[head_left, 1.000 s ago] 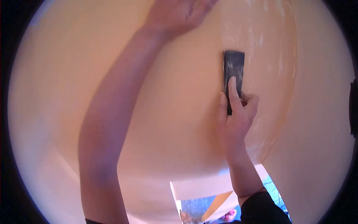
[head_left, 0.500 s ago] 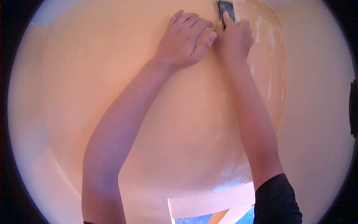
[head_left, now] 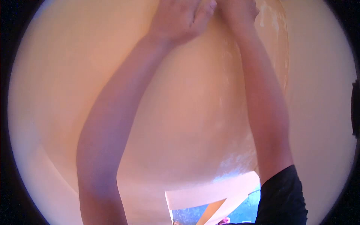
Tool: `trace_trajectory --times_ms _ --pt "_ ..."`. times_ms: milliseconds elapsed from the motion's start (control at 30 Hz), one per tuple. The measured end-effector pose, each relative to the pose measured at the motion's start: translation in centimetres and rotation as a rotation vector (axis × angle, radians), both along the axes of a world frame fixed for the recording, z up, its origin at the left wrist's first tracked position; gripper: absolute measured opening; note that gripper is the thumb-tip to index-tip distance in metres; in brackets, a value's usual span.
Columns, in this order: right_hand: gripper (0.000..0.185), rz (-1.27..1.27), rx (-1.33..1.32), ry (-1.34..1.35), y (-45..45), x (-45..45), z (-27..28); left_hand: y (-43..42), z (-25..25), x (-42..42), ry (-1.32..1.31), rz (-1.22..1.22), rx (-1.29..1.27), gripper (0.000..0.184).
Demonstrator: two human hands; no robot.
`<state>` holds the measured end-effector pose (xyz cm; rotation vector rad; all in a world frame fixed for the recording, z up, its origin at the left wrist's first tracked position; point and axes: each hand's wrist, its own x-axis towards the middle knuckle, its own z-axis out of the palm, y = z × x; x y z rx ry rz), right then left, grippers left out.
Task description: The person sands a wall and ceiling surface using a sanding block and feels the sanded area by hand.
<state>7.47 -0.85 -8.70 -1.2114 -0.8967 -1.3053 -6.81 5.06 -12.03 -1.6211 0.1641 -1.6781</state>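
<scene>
My left hand (head_left: 180, 18) lies against the orange-painted surface (head_left: 180, 112) at the top of the view. Its thumb is stretched out, while the fingertips run past the top edge. Close beside it on the right is my right hand (head_left: 238, 13), raised to the same surface with its fingers curled. The dark flat rectangular tool it gripped half a second ago is now beyond the top edge. Whitish, worn streaks (head_left: 272, 17) mark the surface to the right of that hand.
A paler surface (head_left: 318, 112) adjoins the orange one along the right. At the bottom, an opening with a pale frame (head_left: 213, 198) shows blue areas and a slanting orange strip. A rough whitish patch (head_left: 234, 165) sits just above it.
Both hands have shifted up in the view, taking the dark tool out of sight. The opening at the bottom shows more than before.
</scene>
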Motion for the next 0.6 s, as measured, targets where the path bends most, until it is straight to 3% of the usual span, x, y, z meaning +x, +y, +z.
trace_trajectory --times_ms 33,100,167,267,333,400,433,533,567,600 --pt "0.031 -0.029 -0.010 -0.045 0.7 1.0 -1.9 0.6 -0.5 0.5 0.023 -0.005 -0.020 0.037" --pt "0.033 -0.001 0.073 -0.012 1.5 2.3 -11.3 1.5 -1.4 1.8 0.005 -0.016 0.050 0.037" --pt "0.032 0.211 -0.033 0.040 0.7 2.4 -19.9 1.8 -1.8 2.8 -0.006 -0.020 0.033 0.037" --pt "0.033 0.120 0.046 -0.052 1.5 3.0 -17.4 1.7 -1.6 2.8 -0.022 0.007 0.046 0.037" --pt "0.035 -0.006 0.098 -0.078 1.3 2.6 -12.6 1.6 -1.9 3.1 -0.018 -0.005 0.030 0.037" --pt "0.028 0.231 0.032 0.308 0.3 1.1 -11.0 1.5 -2.2 2.7 0.039 -0.005 0.041 0.036" --pt "0.039 -0.074 0.087 -0.053 2.3 3.8 -13.8 1.8 -2.8 3.0 0.049 -0.008 0.027 0.036" --pt "0.041 0.192 -0.040 0.008 0.8 3.3 -28.4 2.4 -2.4 3.6 -0.015 -0.047 0.104 0.035" --pt "0.041 0.259 -0.088 0.033 0.7 3.3 -31.2 2.6 -2.7 3.8 -0.018 -0.068 0.074 0.033" --pt "0.041 0.272 -0.084 0.021 1.1 3.1 -29.8 2.7 -2.7 3.7 -0.014 -0.082 0.043 0.032"
